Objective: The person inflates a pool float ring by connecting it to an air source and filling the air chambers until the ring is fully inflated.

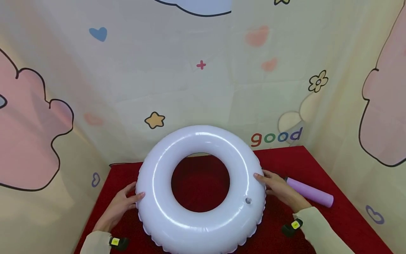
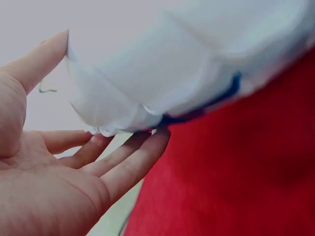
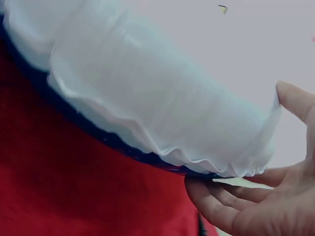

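Observation:
A white inflated swim ring (image 1: 160,176) is held tilted above the red tabletop, its top face toward the head view. Near its lower right shows a small clear valve (image 1: 248,200). My left hand (image 1: 118,207) holds the ring's left edge, thumb on top. In the left wrist view, the fingers (image 2: 142,162) support the ring's seam from beneath. On the opposite edge, my right hand (image 1: 280,187) grips with thumb above and fingers (image 3: 214,204) below. Both wrist views show the wavy seam and a dark blue underside (image 3: 113,140).
A purple cylinder (image 1: 310,192) with a dark end lies on the red tabletop (image 1: 279,158), just beyond the right hand. Pale printed cloth walls (image 1: 203,95) enclose the table at the back and both sides. Each wrist wears a black strap with a yellow tag.

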The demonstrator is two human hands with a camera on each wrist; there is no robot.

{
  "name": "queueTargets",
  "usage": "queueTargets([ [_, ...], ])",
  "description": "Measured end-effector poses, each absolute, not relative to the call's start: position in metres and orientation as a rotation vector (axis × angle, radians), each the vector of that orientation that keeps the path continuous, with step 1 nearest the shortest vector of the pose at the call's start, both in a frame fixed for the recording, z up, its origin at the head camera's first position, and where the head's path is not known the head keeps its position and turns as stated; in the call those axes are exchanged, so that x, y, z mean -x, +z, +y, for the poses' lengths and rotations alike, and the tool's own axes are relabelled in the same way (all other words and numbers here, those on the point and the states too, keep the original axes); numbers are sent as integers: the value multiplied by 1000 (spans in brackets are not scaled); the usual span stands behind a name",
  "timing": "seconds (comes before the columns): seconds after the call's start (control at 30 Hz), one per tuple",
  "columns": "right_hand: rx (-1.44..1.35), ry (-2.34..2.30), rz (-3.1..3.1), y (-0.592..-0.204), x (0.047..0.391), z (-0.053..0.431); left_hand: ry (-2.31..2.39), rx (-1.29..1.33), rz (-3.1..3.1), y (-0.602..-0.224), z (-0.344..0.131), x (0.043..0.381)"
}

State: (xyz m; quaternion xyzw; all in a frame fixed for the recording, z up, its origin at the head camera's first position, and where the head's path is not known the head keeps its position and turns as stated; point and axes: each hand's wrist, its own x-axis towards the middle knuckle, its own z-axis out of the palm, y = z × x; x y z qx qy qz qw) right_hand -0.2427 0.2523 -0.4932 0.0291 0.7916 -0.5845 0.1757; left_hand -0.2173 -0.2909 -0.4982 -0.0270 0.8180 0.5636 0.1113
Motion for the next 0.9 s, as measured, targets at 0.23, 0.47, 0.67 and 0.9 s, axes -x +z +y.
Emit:
queueTargets([
  [0.23,56,-1701,2290,-462,243,274,1731,-24,2412,-473,-276,218],
  [0.47,219,-1728,2385,-442,236,290,1625,-71,2589,-450,-267,213],
  [0.67,303,-1752,2486,-416,228,296,1668,-111,2661,-433,-260,205],
  [0.9,338,-1787,2551,-404,214,299,2026,-211,2340,-426,-261,199],
])
